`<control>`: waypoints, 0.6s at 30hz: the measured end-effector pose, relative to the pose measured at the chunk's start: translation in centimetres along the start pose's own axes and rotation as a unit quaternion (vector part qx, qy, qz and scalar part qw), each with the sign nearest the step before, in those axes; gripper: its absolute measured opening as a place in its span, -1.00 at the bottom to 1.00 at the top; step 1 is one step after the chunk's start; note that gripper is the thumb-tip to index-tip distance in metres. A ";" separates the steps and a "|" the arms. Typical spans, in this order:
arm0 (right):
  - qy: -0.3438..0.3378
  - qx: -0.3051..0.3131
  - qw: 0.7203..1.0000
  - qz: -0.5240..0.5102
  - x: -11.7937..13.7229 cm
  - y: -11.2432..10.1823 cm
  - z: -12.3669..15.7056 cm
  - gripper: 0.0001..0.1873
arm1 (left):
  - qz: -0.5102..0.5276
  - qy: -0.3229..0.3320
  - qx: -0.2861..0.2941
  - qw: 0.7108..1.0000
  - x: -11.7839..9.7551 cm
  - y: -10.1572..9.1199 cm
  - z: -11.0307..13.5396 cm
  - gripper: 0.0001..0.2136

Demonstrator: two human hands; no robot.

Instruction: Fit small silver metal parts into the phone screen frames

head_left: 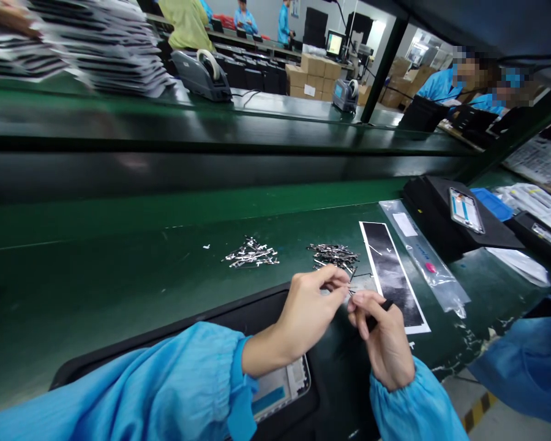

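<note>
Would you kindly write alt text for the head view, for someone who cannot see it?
A person's left hand and right hand, in blue sleeves, are close together at a thin dark part above a green workbench. Beyond them lie a paler pile and a darker pile of tiny parts; right of these is a black sheet with white edges.

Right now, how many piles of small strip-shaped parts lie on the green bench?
2: a paler pile at the left, and a darker pile to its right, just beyond the left hand. Any behind that hand or its sleeve would be hidden.
</note>
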State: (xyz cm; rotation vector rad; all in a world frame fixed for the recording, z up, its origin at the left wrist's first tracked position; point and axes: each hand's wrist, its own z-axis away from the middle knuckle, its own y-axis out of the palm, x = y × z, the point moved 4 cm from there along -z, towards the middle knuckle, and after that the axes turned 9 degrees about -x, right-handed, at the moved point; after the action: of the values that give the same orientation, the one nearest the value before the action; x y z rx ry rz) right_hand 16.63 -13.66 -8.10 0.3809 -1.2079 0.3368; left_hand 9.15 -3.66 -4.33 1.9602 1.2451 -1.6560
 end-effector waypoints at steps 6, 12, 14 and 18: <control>-0.073 -0.005 0.985 0.157 1.2 -2.2 -1.2 -0.82 | -0.052 -0.056 0.057 0.995 1.8 -0.8 -1.6 -0.88; -0.101 0.063 0.968 0.221 3.4 -1.9 -1.0 -0.86 | 0.015 -0.103 0.109 0.989 1.4 -1.0 -0.8 -0.91; -0.078 0.090 0.972 0.203 3.4 -1.4 -0.5 -0.81 | 0.032 -0.100 0.104 0.989 0.6 -1.5 0.0 -0.92; -0.006 0.154 0.978 0.140 2.9 -0.5 1.1 -0.71 | 0.029 0.135 0.045 0.989 -2.1 -3.1 1.5 -0.88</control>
State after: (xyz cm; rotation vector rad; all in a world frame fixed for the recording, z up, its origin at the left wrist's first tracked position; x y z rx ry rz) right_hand 16.89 -14.43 -5.07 0.4794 -1.2242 0.7717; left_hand 5.94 -3.73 -1.98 2.3160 1.2061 -1.4788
